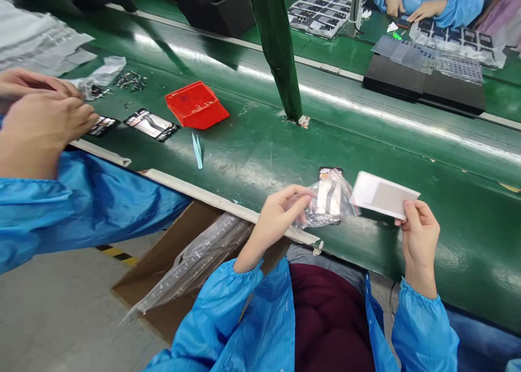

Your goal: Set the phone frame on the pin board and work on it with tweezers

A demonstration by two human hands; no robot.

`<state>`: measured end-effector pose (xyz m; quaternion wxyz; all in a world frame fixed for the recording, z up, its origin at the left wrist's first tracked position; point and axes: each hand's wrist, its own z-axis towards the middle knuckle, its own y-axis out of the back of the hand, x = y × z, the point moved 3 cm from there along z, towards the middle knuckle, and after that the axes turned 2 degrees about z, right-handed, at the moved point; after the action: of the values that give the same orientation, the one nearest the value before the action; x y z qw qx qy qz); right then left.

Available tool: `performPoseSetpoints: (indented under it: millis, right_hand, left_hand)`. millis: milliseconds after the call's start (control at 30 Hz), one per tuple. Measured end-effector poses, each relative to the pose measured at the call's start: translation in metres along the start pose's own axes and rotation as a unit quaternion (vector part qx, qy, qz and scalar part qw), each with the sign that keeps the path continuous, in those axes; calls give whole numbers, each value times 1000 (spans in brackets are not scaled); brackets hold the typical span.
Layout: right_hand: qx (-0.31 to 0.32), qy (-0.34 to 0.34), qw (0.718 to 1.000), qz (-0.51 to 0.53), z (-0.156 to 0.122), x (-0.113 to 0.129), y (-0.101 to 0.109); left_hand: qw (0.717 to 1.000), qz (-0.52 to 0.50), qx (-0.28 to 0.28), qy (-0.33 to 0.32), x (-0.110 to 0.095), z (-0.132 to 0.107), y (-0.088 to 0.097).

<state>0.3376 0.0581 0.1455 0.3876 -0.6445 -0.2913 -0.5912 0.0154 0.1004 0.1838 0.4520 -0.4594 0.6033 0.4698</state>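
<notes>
My left hand [283, 212] is closed on the near left side of a clear plastic bag [313, 212]. Under the bag, partly covered, lies a phone frame [329, 190] with a dark flex strip across its pale inside. Between the thumb and fingers of my right hand [421, 233] is a flat white rectangular stack of sheets [382, 194], gripped by its right end. It is raised over the green bench, its left end close to the bag's right edge.
Blue tweezers [197, 150], a red tray [197, 105] and another phone frame [151, 125] lie left. A co-worker's hands [49, 111] work at far left. A green-wrapped post [280, 51] rises from the bench [260, 138]. A cardboard box [138, 269] with plastic trays stands below.
</notes>
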Motion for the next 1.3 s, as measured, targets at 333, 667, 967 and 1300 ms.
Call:
performPoseSetpoints:
  millis: [333,667,967,1300]
  right_hand:
    - [-28,-26,993,-109,5,-15,34]
    - [98,16,941,-323,26,-9,24]
    - [49,70,952,-294,56,-65,29]
    - [-99,155,903,-387,68,-86,83]
  left_hand:
    - [957,150,-246,-37,56,27,44]
    - [875,330,-306,-178,42,-28,57]
    - [722,357,-268,-529,-130,11,22]
    - [613,564,-193,-519,-371,206,-27]
